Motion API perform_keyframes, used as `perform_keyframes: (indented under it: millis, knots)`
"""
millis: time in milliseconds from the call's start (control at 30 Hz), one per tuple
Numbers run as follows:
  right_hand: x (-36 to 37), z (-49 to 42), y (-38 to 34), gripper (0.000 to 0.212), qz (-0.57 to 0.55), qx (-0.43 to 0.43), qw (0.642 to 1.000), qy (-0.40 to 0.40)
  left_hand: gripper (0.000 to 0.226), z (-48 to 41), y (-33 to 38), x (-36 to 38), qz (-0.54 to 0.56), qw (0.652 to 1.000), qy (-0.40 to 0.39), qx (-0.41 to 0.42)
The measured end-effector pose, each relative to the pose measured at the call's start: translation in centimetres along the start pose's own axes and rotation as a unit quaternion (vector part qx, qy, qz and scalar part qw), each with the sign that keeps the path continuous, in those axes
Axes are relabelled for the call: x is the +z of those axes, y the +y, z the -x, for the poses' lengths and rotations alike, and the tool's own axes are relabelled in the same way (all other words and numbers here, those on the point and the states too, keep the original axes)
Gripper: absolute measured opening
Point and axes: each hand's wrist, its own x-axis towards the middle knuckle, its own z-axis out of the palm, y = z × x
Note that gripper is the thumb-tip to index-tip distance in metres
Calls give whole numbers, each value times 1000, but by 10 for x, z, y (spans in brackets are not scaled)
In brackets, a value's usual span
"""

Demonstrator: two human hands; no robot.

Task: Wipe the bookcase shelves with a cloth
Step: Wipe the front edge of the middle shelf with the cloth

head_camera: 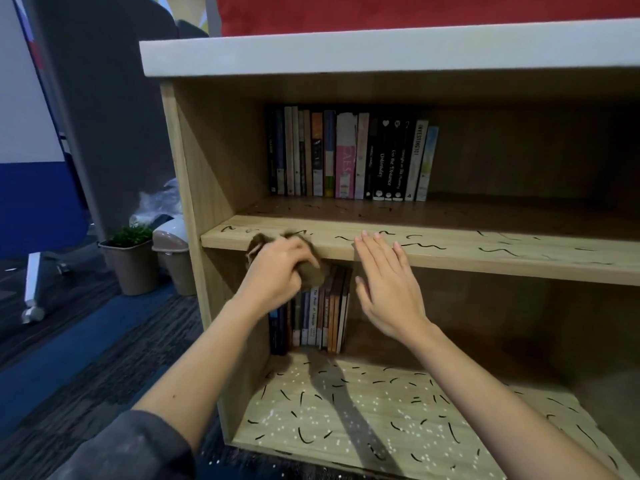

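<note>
A light wooden bookcase (194,188) fills the view. Its middle shelf (450,252) carries black squiggle marks along the front. My left hand (277,271) is shut on a brownish cloth (313,273), held against the front left edge of that shelf. My right hand (388,282) is open, fingers together and flat, just in front of the shelf edge to the right of the cloth. The bottom shelf (381,410) is covered with black marks and white specks.
A row of books (349,154) stands at the back of the middle shelf; a smaller row (322,317) stands at the lower left. Left of the bookcase, a potted plant (130,258) and a small bin (173,254) sit on the carpet.
</note>
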Motion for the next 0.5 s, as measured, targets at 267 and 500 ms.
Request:
perform_keyframes:
  millis: [267, 500]
  knots:
    - [-4, -2, 0, 60, -15, -3, 1000, -4, 38, -5, 8, 0, 34, 994, 100, 5]
    - [-15, -4, -1, 52, -111, 6, 994, -2, 45, -14, 16, -6, 79, 983, 163, -17]
